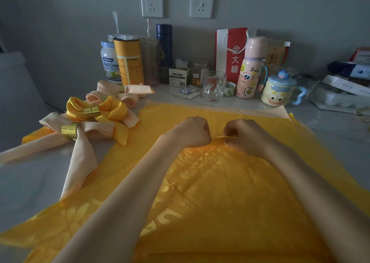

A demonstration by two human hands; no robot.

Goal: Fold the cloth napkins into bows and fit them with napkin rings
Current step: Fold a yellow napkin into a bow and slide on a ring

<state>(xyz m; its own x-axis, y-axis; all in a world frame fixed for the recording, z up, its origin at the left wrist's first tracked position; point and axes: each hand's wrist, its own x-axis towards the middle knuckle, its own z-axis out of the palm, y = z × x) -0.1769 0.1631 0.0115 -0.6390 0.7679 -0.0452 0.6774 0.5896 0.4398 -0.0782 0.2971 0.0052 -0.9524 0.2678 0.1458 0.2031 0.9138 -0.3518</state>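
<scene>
A large yellow patterned napkin [230, 192] lies spread over the table in front of me. My left hand [193, 131] and my right hand [245, 135] rest side by side near its middle, both pinching a raised ridge of the cloth between them. At the left lie finished bows: a yellow bow [112, 110] with a gold ring [91, 110], and a peach bow [88, 134] with a gold ring [69, 131]. Further peach bows [120, 92] lie behind them.
Along the wall stand a milk powder jar [109, 62], a yellow canister [129, 59], a blue flask [164, 44], a glass mug [214, 85], a red gift bag [230, 52], a pink bottle [251, 68] and a cartoon mug [278, 91]. Boxes sit at the right.
</scene>
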